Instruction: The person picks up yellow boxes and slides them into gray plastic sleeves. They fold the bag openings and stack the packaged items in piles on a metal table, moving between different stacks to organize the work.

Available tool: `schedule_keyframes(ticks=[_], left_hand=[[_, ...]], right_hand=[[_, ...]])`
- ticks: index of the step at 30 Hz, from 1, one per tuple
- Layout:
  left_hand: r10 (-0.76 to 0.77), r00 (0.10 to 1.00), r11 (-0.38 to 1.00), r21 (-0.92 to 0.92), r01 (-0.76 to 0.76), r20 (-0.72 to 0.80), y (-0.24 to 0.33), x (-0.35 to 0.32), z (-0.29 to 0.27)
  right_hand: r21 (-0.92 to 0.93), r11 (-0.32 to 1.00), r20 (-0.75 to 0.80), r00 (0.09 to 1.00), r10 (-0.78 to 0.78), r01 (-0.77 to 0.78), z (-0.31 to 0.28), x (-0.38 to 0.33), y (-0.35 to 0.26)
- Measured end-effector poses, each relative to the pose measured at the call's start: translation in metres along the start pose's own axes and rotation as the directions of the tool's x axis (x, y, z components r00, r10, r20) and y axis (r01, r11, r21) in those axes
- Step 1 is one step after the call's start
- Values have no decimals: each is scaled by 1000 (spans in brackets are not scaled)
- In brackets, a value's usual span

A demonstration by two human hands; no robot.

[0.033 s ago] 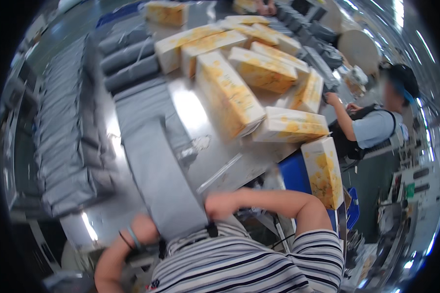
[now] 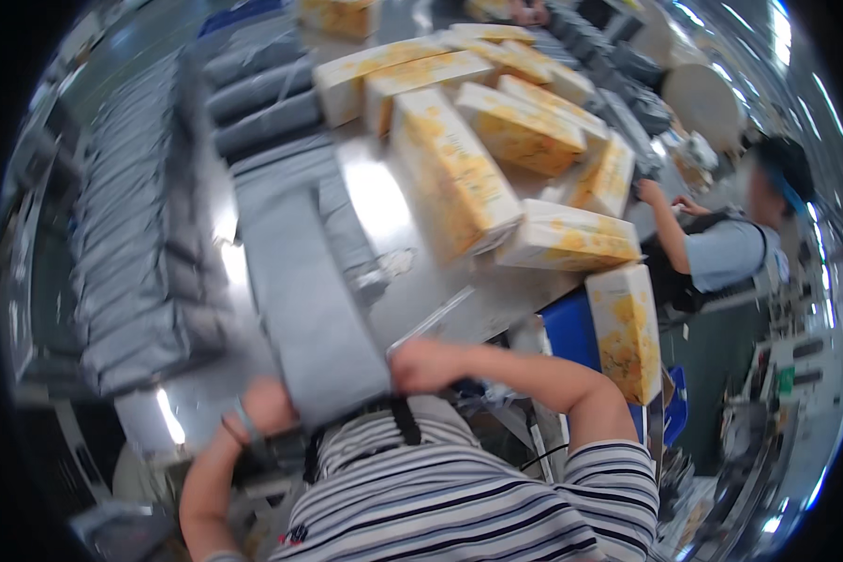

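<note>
A long, flat grey plastic bag [image 2: 311, 290] stretches away from my waist over the metal table. At its near left corner, my left hand [image 2: 268, 405] is closed on the edge. My right hand [image 2: 421, 365] grips the opposite near corner, its fingers curled in. Both hands are slightly blurred. The bag's far end rests on a pile of flat grey bags [image 2: 342, 211]. Left of it stands a long row of filled grey bags [image 2: 131, 234], packed tightly together.
Several white-and-yellow flowered packs [image 2: 454, 178] cover the table's right side. Another flowered pack [image 2: 625, 332] stands at the right edge beside a blue surface [image 2: 571, 332]. Rolled grey bundles [image 2: 262, 122] lie at the far left. A co-worker [image 2: 731, 248] handles something at the far right.
Both my hands and the bag's near end have moved a little away from my body. The whole view has shifted slightly. My grip on the bag looks unchanged.
</note>
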State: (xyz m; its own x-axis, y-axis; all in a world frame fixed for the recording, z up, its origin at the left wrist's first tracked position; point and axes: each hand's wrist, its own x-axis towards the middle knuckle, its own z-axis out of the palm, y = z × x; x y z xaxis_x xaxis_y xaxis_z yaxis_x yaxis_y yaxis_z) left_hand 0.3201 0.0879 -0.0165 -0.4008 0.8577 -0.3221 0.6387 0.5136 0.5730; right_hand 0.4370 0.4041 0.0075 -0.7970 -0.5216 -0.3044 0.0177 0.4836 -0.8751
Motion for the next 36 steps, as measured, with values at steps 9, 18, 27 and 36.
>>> schedule_keyframes(ticks=[9, 18, 27, 36], left_hand=[[-501, 861, 279, -958, 68, -85, -4, 23, 40], [-346, 921, 380, -924, -33, -176, -12, 30, 34], [-218, 817, 923, -385, -6, -534, -17, -1, -6], [689, 663, 606, 735, -304, -293, -12, 40, -38]], right_hand=[[347, 932, -530, 798, 289, -107, -9, 97, 16], [180, 974, -619, 785, 4, 137, 49, 116, -8], [-731, 675, 104, 961, 255, -100, 59, -136, 31], [-838, 505, -21, 912, -410, 208, -59, 12, 0]])
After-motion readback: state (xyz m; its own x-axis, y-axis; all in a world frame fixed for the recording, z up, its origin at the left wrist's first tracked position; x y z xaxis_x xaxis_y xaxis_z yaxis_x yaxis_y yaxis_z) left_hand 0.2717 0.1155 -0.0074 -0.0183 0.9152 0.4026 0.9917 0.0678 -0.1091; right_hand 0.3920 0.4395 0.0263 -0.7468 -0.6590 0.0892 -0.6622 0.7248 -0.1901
